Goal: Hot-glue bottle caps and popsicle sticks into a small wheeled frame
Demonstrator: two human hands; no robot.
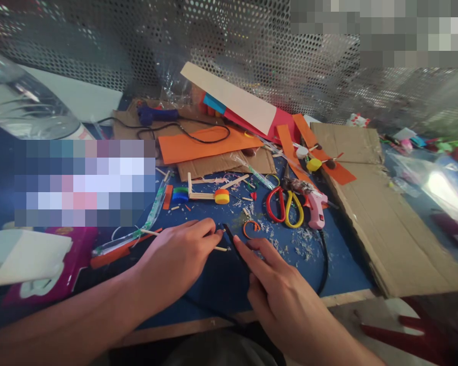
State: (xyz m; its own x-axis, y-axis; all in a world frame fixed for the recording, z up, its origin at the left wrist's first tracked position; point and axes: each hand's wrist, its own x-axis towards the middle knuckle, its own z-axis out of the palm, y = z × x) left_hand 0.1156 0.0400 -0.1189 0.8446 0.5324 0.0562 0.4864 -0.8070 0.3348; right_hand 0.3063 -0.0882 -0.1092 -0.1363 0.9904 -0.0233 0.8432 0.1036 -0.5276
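My left hand (183, 251) is closed in a pinch near the middle of the blue table. A thin wooden stick (222, 248) pokes out beside its fingertips. My right hand (273, 284) grips a slim black knife (231, 238), index finger laid along its back, the tip close to my left fingertips. Just beyond lie a curled orange strip (251, 230) and white shavings (307, 244). Farther off sits a small frame of wooden sticks (202, 196) with a yellow-orange paper roll (222, 197) and a blue-green paper roll (180, 194).
Scissors (276, 204) with red and yellow handles and a pink glue gun (317, 209) lie right of centre. Cardboard (400, 229) covers the right side. Orange sheets (206, 145) and a blue glue gun (158, 114) are at the back. A plastic bottle (26, 96) lies at left.
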